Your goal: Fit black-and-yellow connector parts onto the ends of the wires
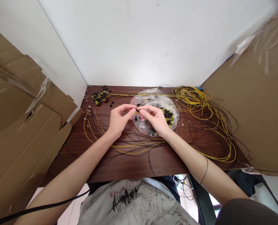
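My left hand (119, 120) and my right hand (153, 117) meet above the middle of a dark wooden table (134, 162). Both pinch a small black connector (137, 110) between thumb and fingertips. Just behind and under my right hand lies a clear plastic bag (153, 101) holding several small black and yellow connector parts. Yellow and black wires (134, 145) run across the table below my wrists.
A big tangled coil of yellow and black wires (200, 103) lies at the back right. A cluster of finished wire ends with connectors (100, 96) lies at the back left. Cardboard sheets (23, 131) stand on the left and the right (258, 109). A white wall is behind.
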